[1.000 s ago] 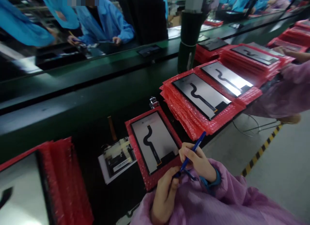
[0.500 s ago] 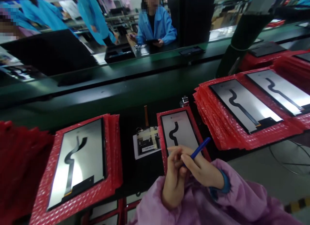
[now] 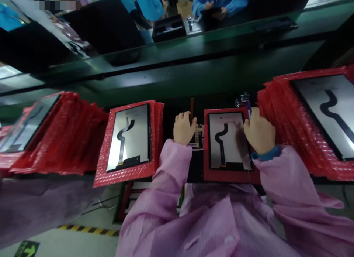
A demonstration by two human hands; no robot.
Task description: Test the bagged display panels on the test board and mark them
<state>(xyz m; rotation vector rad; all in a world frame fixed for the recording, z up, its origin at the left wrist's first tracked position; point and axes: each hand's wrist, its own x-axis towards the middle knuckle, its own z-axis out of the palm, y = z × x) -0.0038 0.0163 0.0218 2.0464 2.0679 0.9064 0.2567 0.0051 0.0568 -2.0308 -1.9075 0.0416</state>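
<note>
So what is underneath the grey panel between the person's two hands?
Red bubble wrap shows as a border round the panel, so the panel lies on it. The right hand, holding a blue pen, covers its upper right edge. What lies beneath the wrap cannot be seen.

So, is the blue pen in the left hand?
No, the blue pen sticks up out of the right hand, while the left hand rests on the small board.

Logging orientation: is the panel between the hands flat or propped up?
Flat: the panel rests level on its red bubble-wrap sheet, cable up, the right hand with a blue pen at its edge.
</note>
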